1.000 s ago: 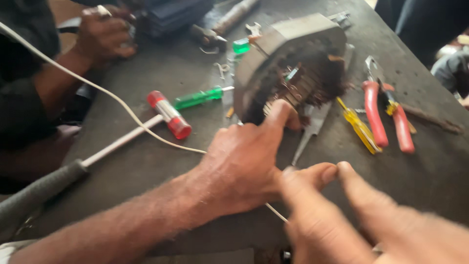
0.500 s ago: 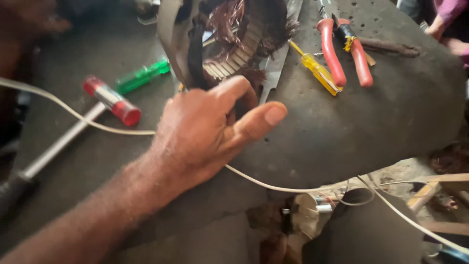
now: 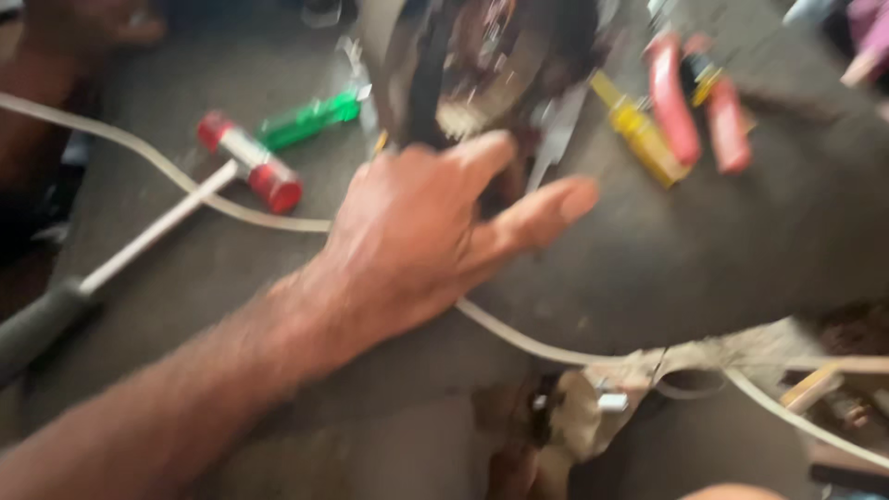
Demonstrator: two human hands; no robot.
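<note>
The motor housing [image 3: 482,74] is standing on the dark workbench [image 3: 704,268] directly ahead of the left hand [image 3: 417,231], at the far side of the grip, with its open end and copper windings facing the camera. The picture is blurring, so finer detail of the housing cannot be told. Its round body is rising upward out of the frame.

The left hand is lying with the palm down and the fingers spread loosely, the fingertips [image 3: 486,148] reaching the lower rim of the housing; whether they are pressing on it or only touching cannot be told. The thumb [image 3: 556,199] is pointing out to the right, clear of the housing. The hand is clasping nothing. The right hand is not showing in the frame, so the left is the nearer one.

A white cord [image 3: 546,347] is passing beneath the wrist. Left of the grip, a mallet with red ends [image 3: 250,162] and a green-handled tool [image 3: 310,118] are lying near. Right of the grip, a yellow screwdriver [image 3: 639,130] and red-handled pliers [image 3: 690,111] are resting beside the housing.
</note>
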